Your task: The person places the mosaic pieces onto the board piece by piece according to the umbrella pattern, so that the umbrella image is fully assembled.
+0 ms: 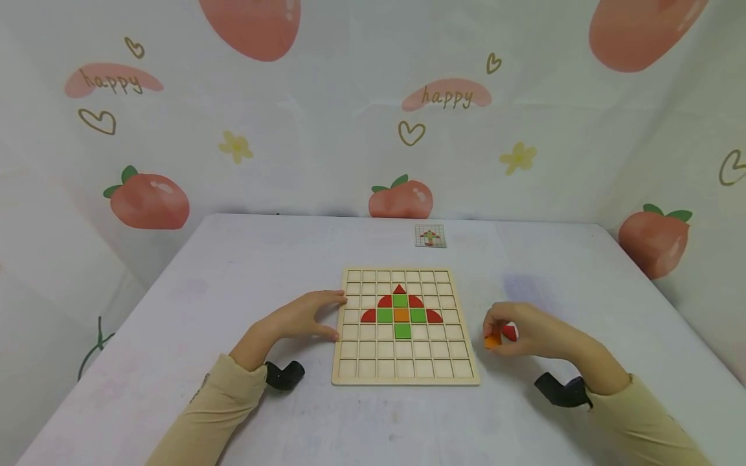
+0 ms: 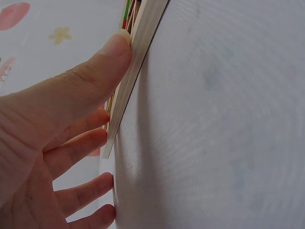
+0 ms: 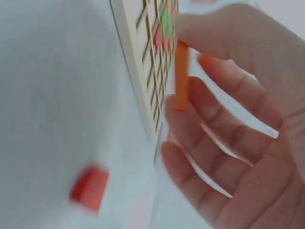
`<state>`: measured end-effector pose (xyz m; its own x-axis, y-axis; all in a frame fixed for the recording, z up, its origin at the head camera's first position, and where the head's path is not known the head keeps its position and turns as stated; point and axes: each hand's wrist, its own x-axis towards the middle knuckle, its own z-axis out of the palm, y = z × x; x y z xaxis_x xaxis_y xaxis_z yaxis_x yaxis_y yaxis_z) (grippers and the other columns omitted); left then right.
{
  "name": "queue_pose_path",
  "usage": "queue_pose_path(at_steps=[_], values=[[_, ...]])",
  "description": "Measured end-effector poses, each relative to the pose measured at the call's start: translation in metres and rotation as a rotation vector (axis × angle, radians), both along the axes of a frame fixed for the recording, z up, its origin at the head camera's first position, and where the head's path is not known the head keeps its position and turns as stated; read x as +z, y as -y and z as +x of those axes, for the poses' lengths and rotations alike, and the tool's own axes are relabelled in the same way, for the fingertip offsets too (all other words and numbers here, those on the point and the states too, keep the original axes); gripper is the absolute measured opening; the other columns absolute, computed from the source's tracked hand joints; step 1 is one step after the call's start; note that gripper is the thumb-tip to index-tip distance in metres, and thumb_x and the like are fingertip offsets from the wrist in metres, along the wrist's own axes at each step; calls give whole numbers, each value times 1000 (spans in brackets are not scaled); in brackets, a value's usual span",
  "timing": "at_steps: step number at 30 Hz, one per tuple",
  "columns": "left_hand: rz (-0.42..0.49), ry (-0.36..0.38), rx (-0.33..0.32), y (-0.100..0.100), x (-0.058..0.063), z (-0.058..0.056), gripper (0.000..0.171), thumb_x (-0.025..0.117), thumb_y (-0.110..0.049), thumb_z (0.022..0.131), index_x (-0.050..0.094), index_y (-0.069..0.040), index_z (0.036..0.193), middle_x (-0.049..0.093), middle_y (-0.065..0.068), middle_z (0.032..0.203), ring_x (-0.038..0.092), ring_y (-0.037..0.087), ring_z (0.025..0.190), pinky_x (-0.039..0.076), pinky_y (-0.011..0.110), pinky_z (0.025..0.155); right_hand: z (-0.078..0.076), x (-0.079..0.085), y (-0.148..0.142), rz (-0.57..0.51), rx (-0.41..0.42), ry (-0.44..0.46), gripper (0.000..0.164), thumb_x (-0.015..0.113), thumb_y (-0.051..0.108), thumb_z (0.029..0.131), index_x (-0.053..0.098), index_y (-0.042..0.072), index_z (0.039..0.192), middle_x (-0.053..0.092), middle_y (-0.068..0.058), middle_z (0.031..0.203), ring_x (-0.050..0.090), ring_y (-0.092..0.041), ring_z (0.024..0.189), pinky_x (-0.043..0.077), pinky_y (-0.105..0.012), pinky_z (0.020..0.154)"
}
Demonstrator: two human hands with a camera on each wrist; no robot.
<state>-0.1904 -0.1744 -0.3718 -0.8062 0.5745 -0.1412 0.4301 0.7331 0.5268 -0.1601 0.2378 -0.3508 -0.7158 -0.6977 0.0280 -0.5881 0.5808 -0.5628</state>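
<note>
A wooden grid board lies on the table, with red, green and orange tiles forming a rocket-like pattern in its upper middle. My left hand rests at the board's left edge, thumb and fingers spread; in the left wrist view the thumb lies against the wooden rim. Right of the board, my right hand pinches an orange tile between thumb and fingers, held on edge in the right wrist view. A red piece lies on the table near that hand.
A small pattern card showing a similar figure lies behind the board. White cloth printed with peaches and hearts hangs at the back of the table. Black wrist mounts project from both sleeves.
</note>
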Motion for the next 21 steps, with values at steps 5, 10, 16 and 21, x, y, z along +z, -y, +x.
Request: queue_pose_path(at_steps=[5,10,16,21], values=[[1,9,9,0,-1,-1,70,76,-28,77,47,-2,135,39,17,147,34,37,137,30,52,113,-5,-5,25,-53,76,-55,19,73,8,77,60,19,84,61,12,83,56,3,78,52,-22,65],[-1,10,13,-1,-1,-1,70,76,-28,77,47,-2,135,39,17,147,34,37,137,29,52,113,-8,-10,47,-99,142,-74,16,74,9,78,61,16,84,61,8,84,57,0,79,55,-24,71],[0,6,10,-1,1,0,70,76,-27,77,47,-1,135,39,18,146,34,37,137,30,52,113,-7,-11,70,-80,119,-47,13,74,14,79,63,16,84,62,8,84,58,-1,81,56,-24,75],[1,3,7,-1,1,0,70,76,-26,76,47,-1,134,40,18,146,34,37,137,29,52,113,-6,-11,86,-75,118,-55,13,74,15,79,64,13,86,64,6,84,60,-3,81,57,-24,76]])
